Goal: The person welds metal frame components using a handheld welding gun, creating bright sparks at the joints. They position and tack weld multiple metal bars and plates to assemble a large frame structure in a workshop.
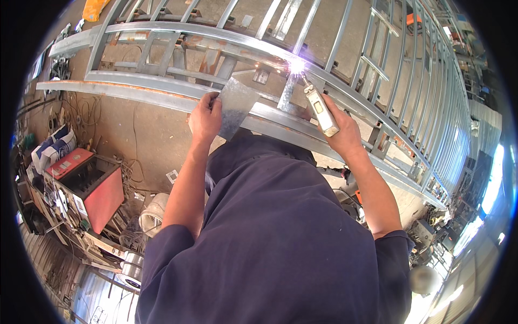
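My right hand (pixel 342 127) is wrapped round a pale welding gun (pixel 320 110), its nozzle pointing up and left at the metal frame. Where the tip meets a joint between a crossbar and the long rail (pixel 232 36), a bright white-violet arc (pixel 296 65) glows and throws sparks. The glare hides the joint itself. My left hand (pixel 205 120) grips the edge of a flat grey metal sheet (pixel 237 106), thumb and fingers closed on it. The sheet is tilted, with its lower part close in front of my body and its upper corner over the frame's near beams.
A red open-topped metal box (pixel 102 195) stands at the left, with cables (pixel 135 164) on the floor around it. A pale bucket (pixel 154 211) is by my left elbow. Parallel metal bars (pixel 413 70) stretch away to the right. Orange cloth (pixel 94 9) lies at the far left.
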Demonstrator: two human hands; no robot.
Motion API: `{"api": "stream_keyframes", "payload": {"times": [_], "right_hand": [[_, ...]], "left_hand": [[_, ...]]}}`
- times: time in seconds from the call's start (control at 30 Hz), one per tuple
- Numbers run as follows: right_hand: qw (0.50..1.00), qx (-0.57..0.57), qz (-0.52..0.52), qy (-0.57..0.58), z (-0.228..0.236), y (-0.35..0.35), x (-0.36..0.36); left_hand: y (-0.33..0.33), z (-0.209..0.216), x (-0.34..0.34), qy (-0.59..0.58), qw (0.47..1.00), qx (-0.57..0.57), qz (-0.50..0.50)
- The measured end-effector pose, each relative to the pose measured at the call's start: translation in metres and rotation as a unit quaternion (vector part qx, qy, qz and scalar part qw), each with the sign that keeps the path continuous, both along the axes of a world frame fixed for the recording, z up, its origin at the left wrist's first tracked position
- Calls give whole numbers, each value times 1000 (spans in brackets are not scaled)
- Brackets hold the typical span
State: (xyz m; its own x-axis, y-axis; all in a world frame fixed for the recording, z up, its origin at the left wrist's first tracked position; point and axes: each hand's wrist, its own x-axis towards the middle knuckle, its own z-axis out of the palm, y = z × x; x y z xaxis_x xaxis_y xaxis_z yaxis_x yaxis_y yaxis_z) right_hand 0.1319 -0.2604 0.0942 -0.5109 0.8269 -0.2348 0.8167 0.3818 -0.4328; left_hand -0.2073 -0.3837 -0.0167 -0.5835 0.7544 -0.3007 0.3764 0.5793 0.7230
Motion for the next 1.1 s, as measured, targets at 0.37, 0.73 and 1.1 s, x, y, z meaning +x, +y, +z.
{"api": "stream_keyframes", "payload": {"times": [0.37,0.73,1.1], "right_hand": [[1000,-23,-10,17,10,-2,0],[993,-73,-88,25,26,-22,46],[994,-59,-94,-7,25,-15,52]], "left_hand": [[0,-1,0,-7,1000,14,-2],[-1,-2,3,16,1000,15,6],[-1,-5,3,19,999,37,3]]}}
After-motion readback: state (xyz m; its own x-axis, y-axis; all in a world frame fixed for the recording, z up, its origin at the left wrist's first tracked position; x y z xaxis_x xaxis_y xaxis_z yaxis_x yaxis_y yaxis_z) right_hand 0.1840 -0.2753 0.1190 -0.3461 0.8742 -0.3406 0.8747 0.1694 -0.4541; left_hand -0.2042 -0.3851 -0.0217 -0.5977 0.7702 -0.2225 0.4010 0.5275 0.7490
